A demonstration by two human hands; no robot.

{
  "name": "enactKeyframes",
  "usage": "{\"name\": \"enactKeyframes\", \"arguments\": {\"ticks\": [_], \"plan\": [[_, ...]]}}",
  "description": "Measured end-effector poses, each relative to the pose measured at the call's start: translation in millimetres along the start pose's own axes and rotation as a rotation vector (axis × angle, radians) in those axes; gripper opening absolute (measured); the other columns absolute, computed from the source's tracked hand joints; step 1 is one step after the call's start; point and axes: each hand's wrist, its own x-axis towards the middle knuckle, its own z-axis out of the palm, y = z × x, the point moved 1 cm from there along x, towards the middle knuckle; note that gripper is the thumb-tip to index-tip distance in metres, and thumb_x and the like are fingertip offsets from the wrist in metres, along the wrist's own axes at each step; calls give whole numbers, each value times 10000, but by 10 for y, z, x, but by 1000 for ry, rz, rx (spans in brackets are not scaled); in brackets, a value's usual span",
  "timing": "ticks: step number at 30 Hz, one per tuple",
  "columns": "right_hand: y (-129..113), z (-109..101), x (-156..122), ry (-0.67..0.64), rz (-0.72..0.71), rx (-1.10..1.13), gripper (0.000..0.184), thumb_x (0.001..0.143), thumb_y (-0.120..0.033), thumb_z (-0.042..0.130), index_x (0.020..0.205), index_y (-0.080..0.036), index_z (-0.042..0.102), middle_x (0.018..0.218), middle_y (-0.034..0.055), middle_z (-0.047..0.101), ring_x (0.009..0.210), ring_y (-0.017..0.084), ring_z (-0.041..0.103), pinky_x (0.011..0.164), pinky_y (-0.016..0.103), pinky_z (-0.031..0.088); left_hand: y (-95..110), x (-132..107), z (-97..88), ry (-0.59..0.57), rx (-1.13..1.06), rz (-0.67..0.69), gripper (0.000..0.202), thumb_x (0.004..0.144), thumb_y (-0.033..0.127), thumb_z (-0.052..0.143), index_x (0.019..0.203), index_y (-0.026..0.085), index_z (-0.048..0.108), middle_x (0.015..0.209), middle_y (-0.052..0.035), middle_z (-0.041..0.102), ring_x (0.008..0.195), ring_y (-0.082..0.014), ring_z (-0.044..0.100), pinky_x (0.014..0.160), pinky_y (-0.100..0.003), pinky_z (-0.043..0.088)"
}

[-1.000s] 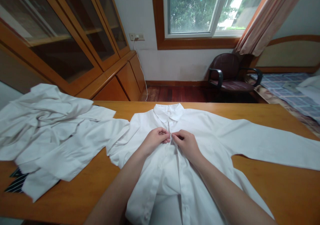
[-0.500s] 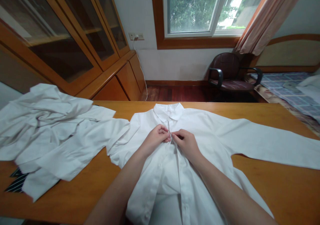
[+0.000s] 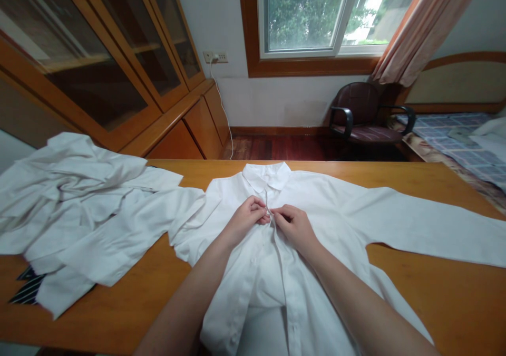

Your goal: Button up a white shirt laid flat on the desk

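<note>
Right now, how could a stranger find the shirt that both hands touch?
Find the wooden table before the window. At its middle lies the white shirt, spread flat, collar at the far edge. The white clothes left of it are crumpled.

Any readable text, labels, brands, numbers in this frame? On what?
None readable. The white shirt, pinched at its front by the left hand and right hand, shows no label or print. The pile of white clothes and striped cloth carry no lettering. Any marking on the wall socket is too small to read.
</note>
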Motion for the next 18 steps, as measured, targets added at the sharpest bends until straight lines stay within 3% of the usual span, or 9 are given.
{"name": "enactKeyframes", "arguments": {"ticks": [18], "plan": [[50,35,8,0,16,-18,196,817,-181,622,904,-216,794,771,27,721,689,154,631,655,253,461,53,-18,29,-1,3,-18,397,709,347,801,923,169,518,744,10,641,674,-122,655,656,-234,506]]}}
